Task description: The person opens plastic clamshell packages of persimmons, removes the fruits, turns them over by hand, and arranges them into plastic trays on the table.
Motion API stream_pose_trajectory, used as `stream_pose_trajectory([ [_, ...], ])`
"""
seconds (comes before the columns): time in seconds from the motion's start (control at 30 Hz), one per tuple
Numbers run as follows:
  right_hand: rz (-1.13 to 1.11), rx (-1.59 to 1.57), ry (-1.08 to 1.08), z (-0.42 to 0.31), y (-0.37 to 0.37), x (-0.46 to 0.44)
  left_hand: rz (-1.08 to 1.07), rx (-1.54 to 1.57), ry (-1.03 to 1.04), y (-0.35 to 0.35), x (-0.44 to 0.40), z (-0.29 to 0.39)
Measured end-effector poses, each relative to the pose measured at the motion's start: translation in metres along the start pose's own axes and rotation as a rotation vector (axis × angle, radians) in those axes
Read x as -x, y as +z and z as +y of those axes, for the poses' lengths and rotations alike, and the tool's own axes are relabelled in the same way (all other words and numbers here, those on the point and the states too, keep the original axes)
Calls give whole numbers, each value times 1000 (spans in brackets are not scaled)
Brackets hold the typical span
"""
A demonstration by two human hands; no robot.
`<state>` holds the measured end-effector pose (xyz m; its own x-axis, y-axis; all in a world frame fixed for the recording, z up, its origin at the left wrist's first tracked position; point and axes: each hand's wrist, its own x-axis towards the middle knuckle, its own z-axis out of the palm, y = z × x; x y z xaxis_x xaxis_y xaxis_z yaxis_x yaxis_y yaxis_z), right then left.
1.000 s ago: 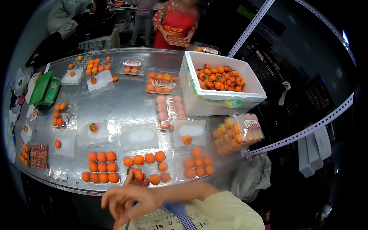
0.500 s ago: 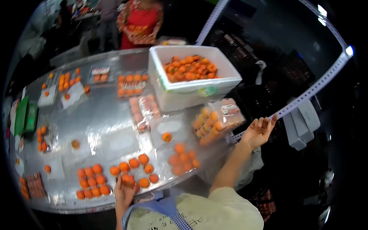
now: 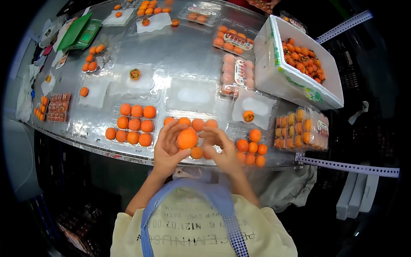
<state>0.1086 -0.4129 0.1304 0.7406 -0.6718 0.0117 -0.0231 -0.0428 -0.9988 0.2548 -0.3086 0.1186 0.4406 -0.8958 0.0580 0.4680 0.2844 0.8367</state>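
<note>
An orange persimmon (image 3: 187, 138) is in my left hand (image 3: 166, 145), the fingers and thumb closed round its left and lower sides. My right hand (image 3: 221, 147) is just to the right of it, fingers bent and spread apart, with nothing plainly between them. Both hands hover over a clear plastic tray with a row of persimmons (image 3: 198, 124) along its far side; my hands hide part of it. To the left lies a filled tray of persimmons (image 3: 134, 124). To the right, another tray holds several persimmons (image 3: 252, 147).
A white foam box (image 3: 295, 85) full of persimmons stands at the back right. Closed, labelled packs (image 3: 238, 72) and a stack of packs (image 3: 302, 130) are near it. A green scale (image 3: 85, 34) sits at the far left. A perforated metal bar (image 3: 351, 166) juts out at the right.
My right hand has come down from the raised spot at the right to beside my left hand. My left hand has lifted a persimmon over the tray. The view has turned.
</note>
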Motion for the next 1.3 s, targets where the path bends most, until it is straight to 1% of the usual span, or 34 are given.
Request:
stream_pose_trajectory([
  [0.1, -124, 29, 1, -9, 9, -7, -25, -262, 121, -1, 4, -2],
  [0.13, -131, 48, -21, -8, 14, -7, -38, -345, 151, -1, 5, -4],
  [0.23, -85, 71, 28, -6, 22, -7, -83, -612, 225, -7, 6, -5],
  [0.27, -85, 5, 47, -6, 24, -7, -100, -704, 245, -9, 6, -5],
  [0.37, -103, -218, 102, -4, 24, -6, 63, -577, 236, 6, 4, 0],
  [0.43, -142, -404, 134, 0, 18, -3, 6, -679, 254, 3, 1, 1],
  [0.53, -144, -464, 112, 8, 18, -1, -23, -759, 272, 4, 1, 4],
  [0.63, -127, -107, 131, 5, 15, -1, 4, -821, 269, 6, 0, 2],
  [0.67, -53, 49, 10, 7, 20, -4, 14, -843, 271, 6, 1, 1],
  [0.77, 5, 282, -80, 7, 21, -6, -42, -920, 328, 5, -1, -3],
  [0.8, 19, 269, -53, 3, 22, -6, -38, -965, 371, 6, -2, -4],
  [0.9, 19, 259, 16, 0, 23, -6, -46, -1011, 379, 6, -3, -4],
  [0.93, 15, 260, 4, 1, 22, -6, -59, -1012, 388, 4, -4, -5],
  [1.03, -6, 111, 20, 25, 21, -7, -70, -966, 286, 6, -1, -4],
  [1.07, -4, -5, 55, 23, 23, -7, -102, -957, 247, 3, -1, -6],
  [1.17, -86, -113, 265, 57, 15, -9, -147, -806, 158, 6, -2, 0],
  [1.2, -11, -315, 313, 58, 17, -4, -185, -775, 124, -2, -2, -9],
  [1.23, 19, -498, 358, 53, 17, -4, -194, -685, 50, -3, -2, -8],
  [1.27, 41, -682, 417, 50, 17, -5, -181, -532, 1, -6, 1, -12],
  [1.3, 4, -733, 389, 53, 16, -7, -175, -375, -36, -12, 1, -20],
])
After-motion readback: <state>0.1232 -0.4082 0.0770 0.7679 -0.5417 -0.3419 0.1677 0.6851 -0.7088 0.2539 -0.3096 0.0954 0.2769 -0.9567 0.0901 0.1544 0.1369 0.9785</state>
